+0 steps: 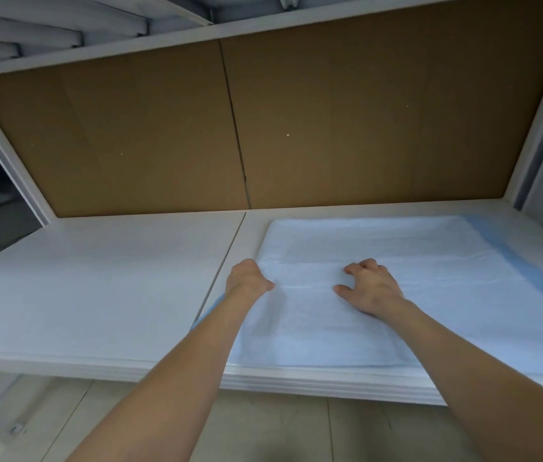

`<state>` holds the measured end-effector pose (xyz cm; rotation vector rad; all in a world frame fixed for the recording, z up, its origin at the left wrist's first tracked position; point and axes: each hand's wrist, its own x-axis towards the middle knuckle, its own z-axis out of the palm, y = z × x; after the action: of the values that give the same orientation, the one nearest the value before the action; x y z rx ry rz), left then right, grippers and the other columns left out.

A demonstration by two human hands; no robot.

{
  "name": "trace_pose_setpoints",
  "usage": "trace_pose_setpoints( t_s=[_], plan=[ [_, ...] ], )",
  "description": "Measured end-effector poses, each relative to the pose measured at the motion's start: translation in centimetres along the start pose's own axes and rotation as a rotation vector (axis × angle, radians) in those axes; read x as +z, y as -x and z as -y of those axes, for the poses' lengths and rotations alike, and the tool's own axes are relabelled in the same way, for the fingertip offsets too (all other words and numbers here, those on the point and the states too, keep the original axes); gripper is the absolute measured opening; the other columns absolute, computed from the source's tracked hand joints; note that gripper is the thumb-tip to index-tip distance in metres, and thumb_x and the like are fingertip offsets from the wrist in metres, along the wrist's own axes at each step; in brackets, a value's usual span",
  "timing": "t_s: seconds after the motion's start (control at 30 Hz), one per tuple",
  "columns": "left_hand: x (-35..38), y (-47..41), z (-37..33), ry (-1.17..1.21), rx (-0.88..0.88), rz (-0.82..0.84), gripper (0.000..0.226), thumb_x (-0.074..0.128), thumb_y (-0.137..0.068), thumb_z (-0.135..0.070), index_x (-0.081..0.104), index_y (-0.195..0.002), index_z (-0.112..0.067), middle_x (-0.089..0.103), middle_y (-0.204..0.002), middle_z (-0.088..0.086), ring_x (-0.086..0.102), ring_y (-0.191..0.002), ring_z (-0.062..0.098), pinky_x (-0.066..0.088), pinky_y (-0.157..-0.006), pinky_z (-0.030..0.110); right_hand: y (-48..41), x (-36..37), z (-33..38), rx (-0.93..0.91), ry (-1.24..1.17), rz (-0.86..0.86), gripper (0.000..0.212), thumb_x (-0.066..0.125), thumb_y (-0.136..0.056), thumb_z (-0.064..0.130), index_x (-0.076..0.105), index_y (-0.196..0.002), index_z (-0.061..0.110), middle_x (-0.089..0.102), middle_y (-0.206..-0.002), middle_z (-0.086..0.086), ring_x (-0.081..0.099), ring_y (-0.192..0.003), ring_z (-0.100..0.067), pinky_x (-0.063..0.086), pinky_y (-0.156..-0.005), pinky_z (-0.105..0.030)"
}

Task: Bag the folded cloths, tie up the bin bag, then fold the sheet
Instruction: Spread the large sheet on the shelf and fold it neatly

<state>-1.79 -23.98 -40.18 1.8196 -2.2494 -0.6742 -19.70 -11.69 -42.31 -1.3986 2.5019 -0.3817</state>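
Gripping the left edge of the sheet [396, 255] with the left hand [248, 278]: fingers curled under into a fist, thumb laid on top of the fabric. Pressing down on the middle of the sheet with the right hand [371, 290]: palm down, fingers bent and slightly spread, tips on the fabric, no fabric visibly caught between them.

Sheet location: spread flat on the right half of the white table [96, 278]. Pale blue, with a darker blue border strip [526, 278] along the right side and a sliver of the same blue showing at the left side beside the left forearm. Near edge just inside the near table edge; far edge close to the brown cardboard back panel [130, 128]. Faint horizontal crease across the fabric between the two hands. Seam [230, 255] in the tabletop just left of the sheet. Tiled floor [263, 428] below the table.
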Motion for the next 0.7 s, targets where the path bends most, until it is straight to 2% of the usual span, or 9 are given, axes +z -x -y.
trace_pose_setpoints(
  t_s=[0.07, 0.13, 0.2, 0.27, 0.33, 0.37, 0.47, 0.63, 0.7],
  plan=[
    [-0.3, -0.5, -0.1, 0.096, -0.039, 0.041, 0.040, 0.073, -0.080, -0.023, 0.051, -0.107, -0.005, 0.058, -0.112, 0.010, 0.059, -0.108, 0.027, 0.045, -0.075, 0.030, -0.1, 0.0, 0.0, 0.001, 0.004, -0.005, 0.060, 0.049, -0.091, 0.053, 0.038, -0.143, 0.025, 0.032, -0.146, -0.003, 0.031, -0.136, -0.024, 0.030, -0.113, -0.036],
    [-0.5, -1.0, 0.0, 0.200, -0.067, 0.083, 0.034, 0.074, -0.078, -0.018, 0.047, -0.094, -0.006, 0.054, -0.095, 0.010, 0.060, -0.091, 0.029, 0.042, -0.065, 0.029, -0.2, -0.1, 0.0, 0.002, -0.007, -0.004, 0.060, 0.049, -0.092, 0.053, 0.038, -0.143, 0.025, 0.032, -0.146, -0.003, 0.031, -0.135, -0.024, 0.030, -0.112, -0.036],
    [-0.8, -1.1, 0.0, 0.306, -0.096, 0.099, 0.030, 0.071, -0.078, -0.014, 0.042, -0.077, -0.007, 0.046, -0.071, 0.007, 0.048, -0.059, 0.023, 0.035, -0.051, 0.026, -0.1, -0.4, 0.0, 0.006, -0.029, -0.002, 0.059, 0.048, -0.092, 0.053, 0.039, -0.143, 0.026, 0.032, -0.146, -0.002, 0.031, -0.136, -0.023, 0.031, -0.112, -0.036],
    [-1.0, -1.2, -0.1, 0.381, -0.136, 0.104, 0.033, 0.067, -0.079, -0.011, 0.036, -0.068, -0.008, 0.036, -0.059, 0.006, 0.033, -0.047, 0.019, 0.028, -0.044, 0.025, -0.1, -0.6, 0.0, 0.006, -0.046, -0.009, 0.058, 0.048, -0.092, 0.053, 0.039, -0.143, 0.026, 0.032, -0.146, -0.001, 0.031, -0.136, -0.023, 0.032, -0.111, -0.036],
    [-1.4, -0.8, -0.4, 0.449, -0.131, 0.111, 0.024, 0.066, -0.080, -0.011, 0.044, -0.076, -0.003, 0.041, -0.063, 0.009, 0.038, -0.051, 0.021, 0.032, -0.047, 0.025, 0.0, -0.8, 0.1, 0.004, -0.057, -0.020, 0.058, 0.048, -0.092, 0.053, 0.039, -0.143, 0.027, 0.032, -0.147, -0.001, 0.031, -0.135, -0.023, 0.032, -0.111, -0.036],
    [-1.5, -0.8, -0.4, 0.507, -0.122, 0.115, 0.021, 0.065, -0.079, -0.010, 0.050, -0.087, 0.001, 0.050, -0.071, 0.013, 0.045, -0.057, 0.024, 0.038, -0.052, 0.026, 0.1, -1.0, 0.1, 0.003, -0.062, -0.026, 0.058, 0.048, -0.092, 0.053, 0.039, -0.143, 0.027, 0.032, -0.147, -0.001, 0.031, -0.135, -0.023, 0.032, -0.110, -0.036],
    [-1.7, -0.6, -0.3, 0.627, -0.072, 0.153, 0.035, 0.059, -0.080, -0.004, 0.056, -0.113, 0.007, 0.063, -0.103, 0.022, 0.059, -0.082, 0.033, 0.048, -0.070, 0.034, 0.2, -1.4, 0.4, 0.000, -0.078, -0.036, 0.058, 0.049, -0.092, 0.053, 0.039, -0.142, 0.027, 0.031, -0.147, -0.001, 0.031, -0.136, -0.023, 0.032, -0.110, -0.037],
    [-1.6, -0.4, 0.0, 0.633, 0.004, 0.219, 0.031, 0.048, -0.090, -0.006, 0.053, -0.119, 0.007, 0.060, -0.100, 0.018, 0.060, -0.076, 0.030, 0.049, -0.066, 0.031, 0.3, -1.1, 0.5, 0.004, -0.084, -0.043, 0.058, 0.048, -0.092, 0.053, 0.038, -0.143, 0.026, 0.032, -0.146, -0.003, 0.032, -0.135, -0.024, 0.030, -0.113, -0.037],
    [-1.2, -0.5, 0.4, 0.559, 0.006, 0.251, 0.033, 0.045, -0.093, -0.012, 0.051, -0.121, 0.004, 0.060, -0.102, 0.017, 0.060, -0.081, 0.030, 0.048, -0.069, 0.031, 0.3, -0.6, 0.5, 0.007, -0.068, -0.037, 0.058, 0.046, -0.093, 0.053, 0.038, -0.143, 0.026, 0.033, -0.146, -0.003, 0.032, -0.136, -0.024, 0.027, -0.114, -0.037]
  ],
)
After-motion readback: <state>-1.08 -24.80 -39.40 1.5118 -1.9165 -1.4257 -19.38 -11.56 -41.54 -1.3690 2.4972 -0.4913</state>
